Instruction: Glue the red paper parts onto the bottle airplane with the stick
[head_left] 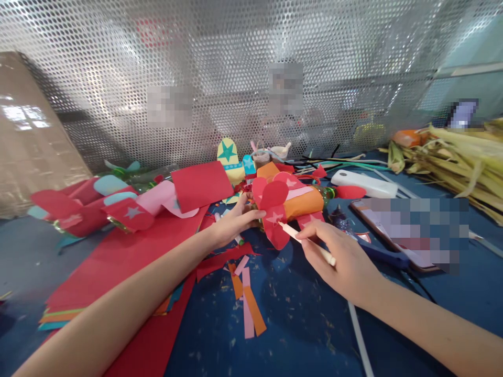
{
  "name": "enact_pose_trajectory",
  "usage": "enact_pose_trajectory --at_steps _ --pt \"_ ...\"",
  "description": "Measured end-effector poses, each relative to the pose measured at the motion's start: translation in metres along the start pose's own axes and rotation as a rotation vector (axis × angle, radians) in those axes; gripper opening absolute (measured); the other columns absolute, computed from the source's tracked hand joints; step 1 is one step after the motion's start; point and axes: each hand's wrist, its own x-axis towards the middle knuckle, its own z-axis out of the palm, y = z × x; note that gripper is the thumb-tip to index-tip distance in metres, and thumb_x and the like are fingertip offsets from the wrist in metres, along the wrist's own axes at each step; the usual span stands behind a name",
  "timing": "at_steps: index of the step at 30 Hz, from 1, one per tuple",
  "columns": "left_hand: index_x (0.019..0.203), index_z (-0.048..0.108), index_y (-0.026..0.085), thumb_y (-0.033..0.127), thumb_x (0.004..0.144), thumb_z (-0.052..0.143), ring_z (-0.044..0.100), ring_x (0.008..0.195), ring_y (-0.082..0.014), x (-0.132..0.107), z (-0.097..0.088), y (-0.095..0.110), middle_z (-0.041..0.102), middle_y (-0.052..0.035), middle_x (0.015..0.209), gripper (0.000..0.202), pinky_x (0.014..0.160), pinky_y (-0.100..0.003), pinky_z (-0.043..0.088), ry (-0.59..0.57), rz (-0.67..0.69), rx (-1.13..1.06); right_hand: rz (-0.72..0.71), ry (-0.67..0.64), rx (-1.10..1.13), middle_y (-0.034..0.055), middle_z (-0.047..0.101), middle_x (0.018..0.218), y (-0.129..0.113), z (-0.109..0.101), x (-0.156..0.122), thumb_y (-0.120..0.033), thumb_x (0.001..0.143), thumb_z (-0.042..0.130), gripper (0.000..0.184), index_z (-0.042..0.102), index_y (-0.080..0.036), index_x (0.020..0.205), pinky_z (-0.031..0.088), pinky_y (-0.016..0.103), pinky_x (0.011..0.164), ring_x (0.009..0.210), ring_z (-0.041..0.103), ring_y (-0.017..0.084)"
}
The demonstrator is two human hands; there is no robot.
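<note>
A paper-covered bottle craft (304,205) lies in front of me, wrapped in orange and pink, with red and pink paper fins. A green bottle neck (328,194) shows at its right end. My left hand (237,217) grips the craft's left end, its fingertips partly hidden behind it. In my right hand (343,262) is a white marker pen (308,243), pinched between thumb and fingers. The pen's tip meets a red heart-shaped paper fin (276,230) with a pale star on it. Orange and pink paper strips (249,303) lie below the craft.
Red paper sheets (118,267) spread to the left, near another red paper-covered craft (78,207). On the right are a phone (377,225), a blue-handled tool (383,254), a white device (363,183) and dried husks (463,167). A perforated metal panel (236,68) stands behind.
</note>
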Motion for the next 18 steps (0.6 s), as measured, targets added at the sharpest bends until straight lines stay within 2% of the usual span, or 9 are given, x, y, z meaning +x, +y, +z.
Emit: enact_pose_trajectory --at_steps 7,18 --pt "0.117 0.043 0.022 0.03 0.071 0.071 0.06 0.111 -0.0272 0.0005 -0.0008 0.0002 0.064 -0.0081 0.111 0.055 0.097 -0.045 0.045 0.012 -0.004 0.006 -0.009 -0.03 0.012 0.0019 0.062 0.073 0.0007 0.001 -0.0004 -0.019 0.091 0.041 0.01 0.049 -0.02 0.087 0.047 0.028 0.059 0.063 0.059 0.014" --pt "0.113 0.044 0.023 0.031 0.071 0.072 0.061 0.11 -0.0258 0.0012 -0.0017 -0.0025 0.065 -0.007 0.11 0.051 0.094 -0.043 0.047 0.01 0.004 0.015 -0.008 0.026 -0.001 0.0009 0.062 0.072 0.0003 -0.0005 0.001 -0.018 0.092 0.042 0.009 0.05 -0.02 0.087 0.047 0.026 0.059 0.064 0.06 0.013"
